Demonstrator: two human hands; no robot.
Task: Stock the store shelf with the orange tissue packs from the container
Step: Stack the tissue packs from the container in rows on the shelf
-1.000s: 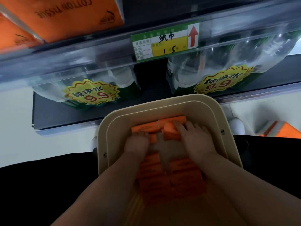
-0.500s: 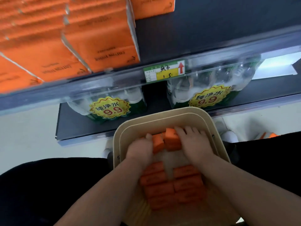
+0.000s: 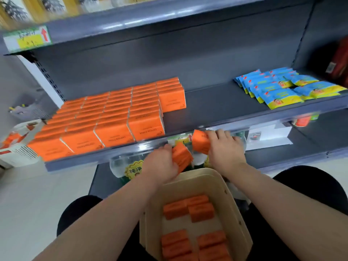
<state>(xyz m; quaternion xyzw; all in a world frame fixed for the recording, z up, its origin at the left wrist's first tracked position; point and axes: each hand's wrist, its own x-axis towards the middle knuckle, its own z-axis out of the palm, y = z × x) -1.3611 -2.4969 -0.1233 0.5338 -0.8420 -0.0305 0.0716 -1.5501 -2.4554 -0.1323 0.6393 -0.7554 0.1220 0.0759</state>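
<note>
I see left hand [image 3: 161, 165] gripping orange rectangular tissue pack [image 3: 181, 156], right hand [image 3: 227, 152] gripping second orange pack [image 3: 201, 141]. Both at front edge of grey metal shelf [image 3: 216, 106], above beige plastic container [image 3: 232, 204].

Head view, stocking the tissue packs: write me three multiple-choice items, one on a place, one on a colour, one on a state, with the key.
1. Where on the shelf do the blue packets lie? A) right part B) left part C) front middle
2. Colour of the container? A) green B) beige C) red
3. The left hand and right hand? A) both empty B) only one holds something C) each grips an orange pack
Key: 1 A, orange rows fill the left part. 2 B, beige rim and walls. 3 C, fingers curl round the left pack and the right pack.
</note>
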